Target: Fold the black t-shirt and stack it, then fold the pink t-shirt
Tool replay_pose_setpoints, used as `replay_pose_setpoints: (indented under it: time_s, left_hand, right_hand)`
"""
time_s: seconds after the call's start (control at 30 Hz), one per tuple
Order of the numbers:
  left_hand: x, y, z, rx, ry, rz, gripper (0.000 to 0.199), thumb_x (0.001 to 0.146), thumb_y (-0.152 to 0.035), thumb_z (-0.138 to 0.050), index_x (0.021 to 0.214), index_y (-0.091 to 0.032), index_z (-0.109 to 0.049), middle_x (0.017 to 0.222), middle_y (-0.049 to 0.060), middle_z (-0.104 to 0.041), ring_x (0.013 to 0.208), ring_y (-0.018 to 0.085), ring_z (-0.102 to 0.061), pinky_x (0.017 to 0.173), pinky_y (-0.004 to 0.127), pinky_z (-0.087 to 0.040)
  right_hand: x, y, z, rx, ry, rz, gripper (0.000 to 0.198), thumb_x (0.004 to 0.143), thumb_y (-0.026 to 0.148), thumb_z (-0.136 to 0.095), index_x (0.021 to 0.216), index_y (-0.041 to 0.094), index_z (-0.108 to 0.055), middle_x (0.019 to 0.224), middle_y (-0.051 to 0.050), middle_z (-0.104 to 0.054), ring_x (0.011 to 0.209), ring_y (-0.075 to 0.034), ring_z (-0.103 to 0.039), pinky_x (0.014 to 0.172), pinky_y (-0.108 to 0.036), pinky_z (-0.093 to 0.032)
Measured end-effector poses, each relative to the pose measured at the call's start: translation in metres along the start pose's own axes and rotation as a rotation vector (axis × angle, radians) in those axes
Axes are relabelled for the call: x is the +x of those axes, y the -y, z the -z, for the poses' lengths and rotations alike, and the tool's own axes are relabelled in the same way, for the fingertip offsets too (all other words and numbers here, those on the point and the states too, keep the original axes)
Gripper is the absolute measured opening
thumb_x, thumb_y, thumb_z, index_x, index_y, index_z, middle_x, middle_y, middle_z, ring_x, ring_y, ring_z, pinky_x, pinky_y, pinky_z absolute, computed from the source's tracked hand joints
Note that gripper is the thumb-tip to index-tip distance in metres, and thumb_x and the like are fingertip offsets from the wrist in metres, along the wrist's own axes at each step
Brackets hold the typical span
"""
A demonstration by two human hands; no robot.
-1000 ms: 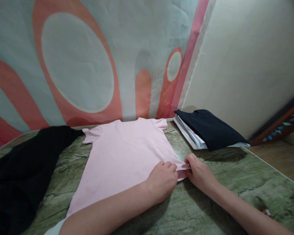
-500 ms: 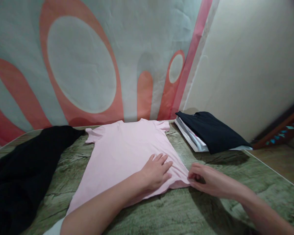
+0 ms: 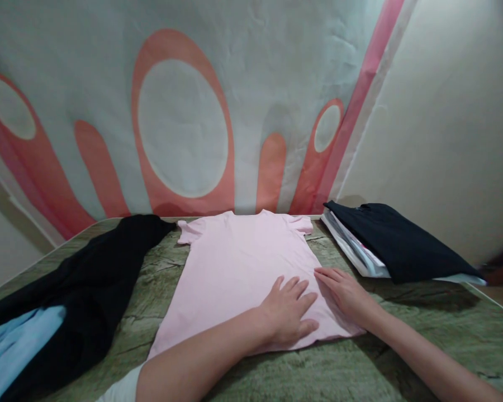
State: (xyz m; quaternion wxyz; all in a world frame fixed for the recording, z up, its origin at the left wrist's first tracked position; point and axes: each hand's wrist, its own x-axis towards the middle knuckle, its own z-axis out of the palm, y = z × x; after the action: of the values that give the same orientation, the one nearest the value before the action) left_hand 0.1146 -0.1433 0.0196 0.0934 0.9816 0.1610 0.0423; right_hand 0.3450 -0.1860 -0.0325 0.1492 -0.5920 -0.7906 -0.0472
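Observation:
A pink short-sleeved T-shirt (image 3: 230,279) lies spread on the table, its neck toward the wall and its hem toward me. My left hand (image 3: 289,310) rests on the lower right part of the shirt, palm down with fingers spread. Along the shirt's right side edge lies my right hand (image 3: 346,293), its fingers stretched out flat on the cloth and pinching nothing. Part of the hem is hidden behind my left forearm.
To the right stands a stack of folded clothes with a black garment (image 3: 402,240) on top. Loose black clothing (image 3: 96,279) lies at the left, with a light blue garment (image 3: 25,340) over it. A wall with a printed sheet (image 3: 251,100) borders the far edge of the wood-patterned table (image 3: 276,379).
My right hand has let go of the shirt's lower right corner and moved up onto its side edge, flattening out. My left hand stays on the cloth. The view has swung left.

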Motion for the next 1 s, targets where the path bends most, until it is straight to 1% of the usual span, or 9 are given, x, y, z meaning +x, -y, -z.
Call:
replay_pose_setpoints:
  time_s: [0.13, 0.23, 0.33, 0.4, 0.5, 0.63, 0.77, 0.9, 1.0]
  left_hand:
    - [-0.024, 0.001, 0.011, 0.037, -0.010, 0.042, 0.039, 0.085, -0.049, -0.043, 0.114, -0.023, -0.049, 0.123, 0.010, -0.047, 0.114, 0.027, -0.041, 0.093, 0.045, -0.033]
    - [-0.039, 0.008, 0.021, 0.021, 0.019, 0.042, 0.033, 0.085, -0.046, -0.046, 0.106, -0.022, -0.053, 0.115, 0.009, -0.050, 0.107, 0.026, -0.045, 0.088, 0.041, -0.037]
    - [-0.042, 0.023, 0.026, -0.015, 0.019, 0.050, 0.031, 0.086, -0.044, -0.045, 0.104, -0.021, -0.053, 0.117, 0.009, -0.049, 0.107, 0.024, -0.046, 0.088, 0.037, -0.038]
    - [-0.036, 0.034, 0.025, -0.014, -0.014, 0.081, 0.035, 0.087, -0.043, -0.042, 0.112, -0.019, -0.051, 0.125, 0.011, -0.046, 0.115, 0.026, -0.042, 0.093, 0.040, -0.035]
    - [-0.024, 0.049, 0.015, -0.004, -0.039, 0.134, 0.047, 0.090, -0.046, -0.036, 0.128, -0.019, -0.040, 0.139, 0.012, -0.035, 0.129, 0.028, -0.028, 0.102, 0.047, -0.024]
    - [-0.023, 0.057, 0.001, -0.003, -0.031, 0.203, 0.055, 0.090, -0.052, -0.029, 0.138, -0.024, -0.028, 0.146, 0.010, -0.025, 0.134, 0.029, -0.019, 0.105, 0.054, -0.012]
    - [-0.046, 0.058, 0.002, 0.019, -0.015, 0.257, 0.058, 0.090, -0.056, -0.026, 0.140, -0.027, -0.026, 0.149, 0.008, -0.021, 0.136, 0.030, -0.013, 0.104, 0.058, -0.007]
    - [-0.078, 0.061, 0.012, 0.024, 0.024, 0.321, 0.059, 0.089, -0.057, -0.027, 0.141, -0.028, -0.025, 0.149, 0.008, -0.020, 0.136, 0.031, -0.011, 0.104, 0.060, -0.005]
    - [-0.100, 0.065, 0.021, 0.009, 0.072, 0.352, 0.061, 0.088, -0.055, -0.033, 0.141, -0.028, -0.022, 0.150, 0.008, -0.017, 0.136, 0.033, -0.008, 0.104, 0.060, -0.005]
  right_hand:
    - [-0.011, -0.012, -0.008, -0.096, 0.038, -0.048, 0.048, 0.082, 0.009, -0.037, 0.128, 0.015, -0.050, 0.135, -0.010, -0.047, 0.119, -0.023, -0.045, 0.096, -0.040, -0.040]
    - [-0.012, -0.013, -0.009, -0.119, 0.060, -0.064, 0.048, 0.082, 0.009, -0.035, 0.128, 0.014, -0.050, 0.136, -0.010, -0.045, 0.122, -0.023, -0.044, 0.098, -0.040, -0.039]
    - [0.002, -0.005, -0.004, -0.115, 0.070, -0.044, 0.048, 0.083, 0.011, -0.034, 0.128, 0.013, -0.050, 0.137, -0.011, -0.044, 0.125, -0.022, -0.040, 0.101, -0.040, -0.036]
    - [0.020, 0.006, -0.001, -0.088, 0.070, -0.028, 0.046, 0.088, 0.017, -0.032, 0.131, 0.013, -0.046, 0.138, -0.011, -0.042, 0.127, -0.022, -0.037, 0.103, -0.040, -0.033]
    - [0.052, 0.023, -0.006, -0.012, 0.080, -0.011, 0.049, 0.092, 0.033, -0.031, 0.136, 0.013, -0.039, 0.142, -0.012, -0.036, 0.130, -0.022, -0.032, 0.106, -0.040, -0.030]
    - [0.076, 0.026, -0.021, -0.004, 0.132, -0.093, 0.061, 0.091, 0.050, -0.026, 0.140, 0.013, -0.033, 0.145, -0.013, -0.029, 0.134, -0.024, -0.025, 0.108, -0.043, -0.025]
    - [0.069, 0.012, -0.024, -0.072, 0.187, -0.179, 0.069, 0.090, 0.056, -0.019, 0.141, 0.011, -0.028, 0.147, -0.013, -0.026, 0.136, -0.023, -0.020, 0.110, -0.041, -0.019]
    - [0.052, -0.004, -0.021, -0.128, 0.208, -0.284, 0.070, 0.090, 0.056, -0.016, 0.141, 0.010, -0.027, 0.147, -0.013, -0.024, 0.136, -0.022, -0.020, 0.109, -0.041, -0.019]
    - [0.048, -0.016, -0.024, -0.176, 0.217, -0.363, 0.070, 0.089, 0.057, -0.017, 0.140, 0.010, -0.030, 0.146, -0.013, -0.028, 0.135, -0.024, -0.022, 0.108, -0.045, -0.018]
